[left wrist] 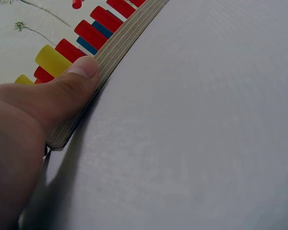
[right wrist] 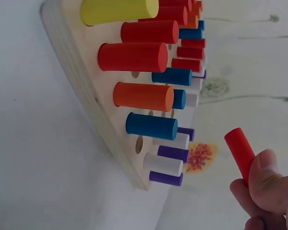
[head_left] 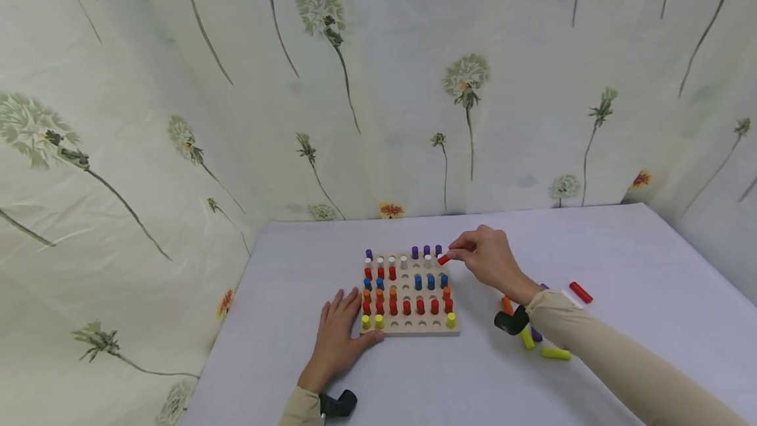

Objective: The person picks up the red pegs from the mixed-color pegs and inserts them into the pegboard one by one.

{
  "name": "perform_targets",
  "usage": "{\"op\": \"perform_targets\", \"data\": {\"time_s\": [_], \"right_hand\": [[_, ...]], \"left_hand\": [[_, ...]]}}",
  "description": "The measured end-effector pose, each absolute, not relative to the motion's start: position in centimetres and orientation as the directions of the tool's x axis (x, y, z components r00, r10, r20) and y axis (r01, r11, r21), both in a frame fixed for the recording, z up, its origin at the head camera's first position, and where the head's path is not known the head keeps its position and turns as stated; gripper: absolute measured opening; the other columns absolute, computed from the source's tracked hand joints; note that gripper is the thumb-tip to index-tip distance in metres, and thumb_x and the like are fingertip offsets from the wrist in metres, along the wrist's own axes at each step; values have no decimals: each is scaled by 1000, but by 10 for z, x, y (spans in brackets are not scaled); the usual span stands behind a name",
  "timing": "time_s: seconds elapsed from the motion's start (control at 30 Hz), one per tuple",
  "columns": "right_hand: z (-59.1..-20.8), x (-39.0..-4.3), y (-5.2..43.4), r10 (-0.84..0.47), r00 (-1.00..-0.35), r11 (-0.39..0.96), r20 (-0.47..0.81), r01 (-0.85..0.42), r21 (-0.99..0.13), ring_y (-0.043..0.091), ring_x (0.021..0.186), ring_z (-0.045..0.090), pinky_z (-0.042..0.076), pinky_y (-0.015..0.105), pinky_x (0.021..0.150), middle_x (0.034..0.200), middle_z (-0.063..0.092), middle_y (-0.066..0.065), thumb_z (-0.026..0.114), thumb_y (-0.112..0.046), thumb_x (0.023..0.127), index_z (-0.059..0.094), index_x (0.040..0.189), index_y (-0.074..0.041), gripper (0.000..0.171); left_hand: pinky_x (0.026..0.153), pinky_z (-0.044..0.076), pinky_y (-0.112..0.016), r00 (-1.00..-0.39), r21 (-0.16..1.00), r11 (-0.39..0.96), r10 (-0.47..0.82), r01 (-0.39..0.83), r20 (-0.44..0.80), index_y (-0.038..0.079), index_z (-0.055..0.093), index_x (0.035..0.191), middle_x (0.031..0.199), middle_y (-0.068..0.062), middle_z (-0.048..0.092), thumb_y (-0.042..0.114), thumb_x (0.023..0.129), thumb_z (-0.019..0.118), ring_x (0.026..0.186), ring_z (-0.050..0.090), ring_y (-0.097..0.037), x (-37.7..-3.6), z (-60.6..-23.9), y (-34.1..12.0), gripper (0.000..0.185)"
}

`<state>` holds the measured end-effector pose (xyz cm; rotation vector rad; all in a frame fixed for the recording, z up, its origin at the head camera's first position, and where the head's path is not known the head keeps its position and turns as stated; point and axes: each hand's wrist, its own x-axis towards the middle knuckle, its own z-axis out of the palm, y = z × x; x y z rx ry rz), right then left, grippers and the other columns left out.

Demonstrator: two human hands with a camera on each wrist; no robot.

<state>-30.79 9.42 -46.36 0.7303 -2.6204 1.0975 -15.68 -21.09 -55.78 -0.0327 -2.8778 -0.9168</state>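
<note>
Pinched between the thumb and fingertips of the right hand [head_left: 487, 258] is a red peg [head_left: 443, 260], and this grip hovers just above the far right corner of the wooden pegboard [head_left: 409, 327]. From the right wrist view the red peg [right wrist: 240, 149] juts up out of the curled fingers [right wrist: 264, 184], clear of the board's edge and touching none of the pegs standing in it. The right forearm, in a beige sleeve [head_left: 615, 360], reaches in from the near right, the wrist bent so the fingers point left toward the board.

Beside the board's near left corner, the left hand [head_left: 337, 337] lies flat on the desk [head_left: 650, 248], fingers straight and holding nothing; its thumb [left wrist: 69, 88] presses against the board's side edge next to a yellow peg [left wrist: 53, 60].

Below the grip, the board carries rows of purple, white, red, blue, orange and yellow pegs, with several holes bare. Near the right wrist, loose pegs lie on the desk: a yellow one [head_left: 556, 352], an orange one [head_left: 506, 304], and, farther right, another red one [head_left: 580, 292].
</note>
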Motion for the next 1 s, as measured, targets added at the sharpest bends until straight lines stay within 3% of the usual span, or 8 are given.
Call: {"op": "perform_targets", "data": {"time_s": [0.17,0.43,0.67,1.0], "right_hand": [[-469,-312,77,-375,-869,602,323,-493,-628,20,81,54,44,30,65,84,74,2,87,-13,89,85,93,-9,6],[-475,-318,55,-391,-881,613,265,-465,-639,19,81,65,50,30,68,83,80,1,88,-16,88,84,90,-10,7],[-483,-323,40,-398,-889,631,226,-445,-636,19,84,63,49,33,74,81,79,0,89,-20,88,84,87,-11,10],[-488,-325,22,-412,-888,633,205,-441,-637,18,77,62,48,31,69,78,77,1,89,-19,88,82,82,-10,12]], "left_hand": [[131,13,-69,-992,577,814,-15,60,125,5,51,157,168,-13,44,57,90,79,162,24,-42,-156,-560,-212,89],[130,14,-69,-991,583,809,-2,77,133,5,50,157,168,-14,44,58,90,79,162,25,-42,-159,-562,-212,90],[130,14,-69,-991,579,812,-3,77,136,5,50,157,168,-14,44,57,90,79,162,25,-42,-159,-560,-213,90],[131,13,-69,-993,574,816,-6,63,117,7,50,158,169,-12,42,60,91,77,162,23,-41,-160,-561,-216,90]]}}
